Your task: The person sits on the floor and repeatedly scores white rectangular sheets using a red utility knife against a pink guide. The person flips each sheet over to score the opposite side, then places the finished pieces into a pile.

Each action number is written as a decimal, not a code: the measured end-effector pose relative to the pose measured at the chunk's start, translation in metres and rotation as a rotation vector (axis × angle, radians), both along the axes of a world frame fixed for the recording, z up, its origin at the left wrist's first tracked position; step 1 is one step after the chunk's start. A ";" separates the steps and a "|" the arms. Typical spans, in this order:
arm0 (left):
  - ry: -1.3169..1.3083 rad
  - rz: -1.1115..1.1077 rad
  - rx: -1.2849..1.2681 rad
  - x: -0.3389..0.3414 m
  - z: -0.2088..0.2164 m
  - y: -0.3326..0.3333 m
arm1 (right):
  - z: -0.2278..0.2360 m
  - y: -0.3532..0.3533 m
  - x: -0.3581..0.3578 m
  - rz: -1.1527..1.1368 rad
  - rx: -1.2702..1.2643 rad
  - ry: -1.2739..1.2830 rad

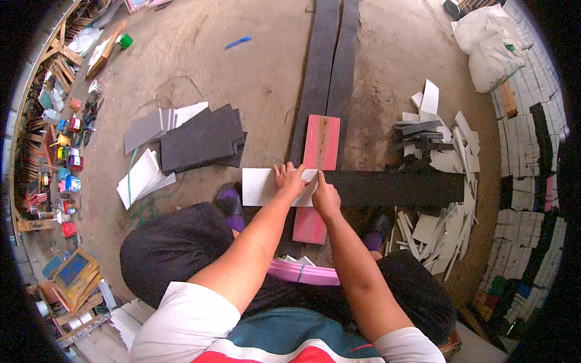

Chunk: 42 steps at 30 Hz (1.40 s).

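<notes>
At ten o'clock from my hands lie dark sheets [196, 142]. My left hand [290, 179], fingers spread flat, rests on the white sheet [257, 187], partly over the pink board [321, 145] running twelve to six. My right hand [327, 196] curls at the sheet's right edge; whether it grips anything, I can't tell. A black board [399, 189] stretches toward three, pale offcuts [427, 228] at four.

Head cam, wide fisheye, fr. above, facing down: bare L hand [290, 179] & bare R hand [327, 196] ctr., close; flat dull-brown floor [260, 85] recedes twd. upper edge.
</notes>
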State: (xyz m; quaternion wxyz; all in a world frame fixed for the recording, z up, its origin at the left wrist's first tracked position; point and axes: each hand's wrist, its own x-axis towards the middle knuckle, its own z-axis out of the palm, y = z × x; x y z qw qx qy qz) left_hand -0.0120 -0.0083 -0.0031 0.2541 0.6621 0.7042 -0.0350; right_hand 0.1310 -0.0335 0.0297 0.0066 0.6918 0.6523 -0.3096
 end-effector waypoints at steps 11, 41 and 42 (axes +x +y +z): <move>0.050 0.025 -0.023 0.003 -0.004 0.015 | 0.017 -0.012 0.001 0.033 -0.119 -0.051; 0.049 0.578 0.357 -0.046 -0.037 -0.016 | -0.042 -0.061 0.023 -0.447 0.207 0.170; -0.003 0.662 0.329 -0.057 -0.044 -0.020 | -0.047 -0.056 0.018 -0.437 0.253 0.197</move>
